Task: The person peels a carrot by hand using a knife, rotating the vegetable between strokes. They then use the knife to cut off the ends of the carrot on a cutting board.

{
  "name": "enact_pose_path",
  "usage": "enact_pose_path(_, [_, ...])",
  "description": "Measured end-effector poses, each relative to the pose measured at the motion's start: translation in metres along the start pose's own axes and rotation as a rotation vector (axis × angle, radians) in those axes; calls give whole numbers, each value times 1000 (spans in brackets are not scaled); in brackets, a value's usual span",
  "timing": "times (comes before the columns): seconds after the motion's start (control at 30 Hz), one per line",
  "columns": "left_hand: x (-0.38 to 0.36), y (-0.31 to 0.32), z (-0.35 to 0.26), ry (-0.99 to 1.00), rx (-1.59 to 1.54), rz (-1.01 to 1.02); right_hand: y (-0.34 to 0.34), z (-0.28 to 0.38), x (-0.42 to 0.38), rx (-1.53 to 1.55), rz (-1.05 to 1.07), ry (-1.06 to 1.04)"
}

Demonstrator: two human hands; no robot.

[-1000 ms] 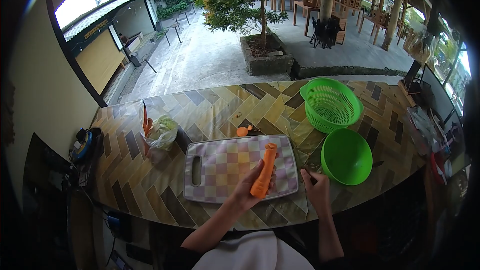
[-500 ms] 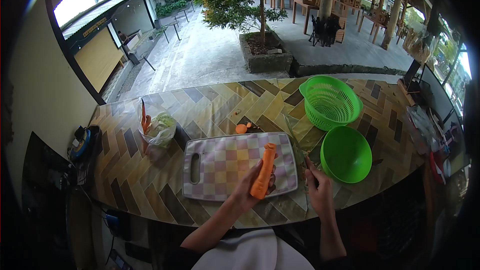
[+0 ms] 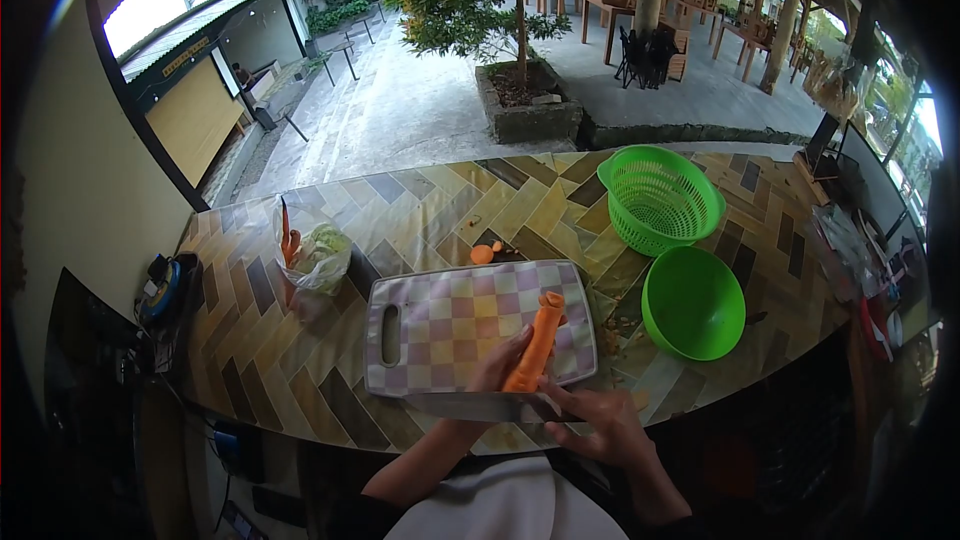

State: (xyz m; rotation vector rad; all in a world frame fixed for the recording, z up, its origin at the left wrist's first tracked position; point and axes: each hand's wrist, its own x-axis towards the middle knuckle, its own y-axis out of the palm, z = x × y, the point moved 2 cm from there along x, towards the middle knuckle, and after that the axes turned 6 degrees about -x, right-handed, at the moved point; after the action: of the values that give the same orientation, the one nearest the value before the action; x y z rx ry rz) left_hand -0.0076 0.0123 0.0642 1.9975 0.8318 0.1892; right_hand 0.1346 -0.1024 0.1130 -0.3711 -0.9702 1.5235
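My left hand (image 3: 496, 368) is wrapped round a peeled orange carrot (image 3: 538, 344), which tilts up and to the right over the checkered cutting board (image 3: 430, 320). In my right hand (image 3: 612, 428) is a knife (image 3: 475, 406). Its broad blade lies sideways, pointing left, across the near edge of the board and close to the carrot's lower end. Part of my left hand is hidden behind the carrot and blade. Just beyond the board's far edge lie cut carrot pieces (image 3: 482, 254).
A green colander (image 3: 662, 202) and a green bowl (image 3: 693, 305) stand right of the board. At left sits a clear plastic bag (image 3: 322, 262) with carrots and a pale green vegetable. Small scraps are scattered on the patterned tabletop (image 3: 270, 340).
My right hand has swung the knife from upright beside the board's right edge to sideways below the carrot. The carrot has shifted slightly right and leans more.
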Motion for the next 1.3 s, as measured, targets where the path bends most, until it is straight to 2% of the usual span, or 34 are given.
enact_pose_path(0.23, [-7,2,-1,-26,27,-28,0,6,2,-79,-23,-49])
enact_pose_path(0.43, [-10,10,-7,-28,64,25,-1,9,3,-19,-10,-56])
enact_pose_path(0.63, [-8,1,-6,-48,74,60,-3,10,5,7,91,-9])
enact_pose_path(0.93, [-8,0,-7,-60,152,-36,3,3,7,48,41,-45])
enact_pose_path(1.13, [-14,13,-12,-53,137,-83,11,7,6,-47,-25,-32])
enact_pose_path(1.23, [-14,10,-13,-59,140,-40,9,9,8,54,-19,2])
enact_pose_path(1.3, [-13,10,-12,-64,120,-105,9,10,9,75,-29,2])
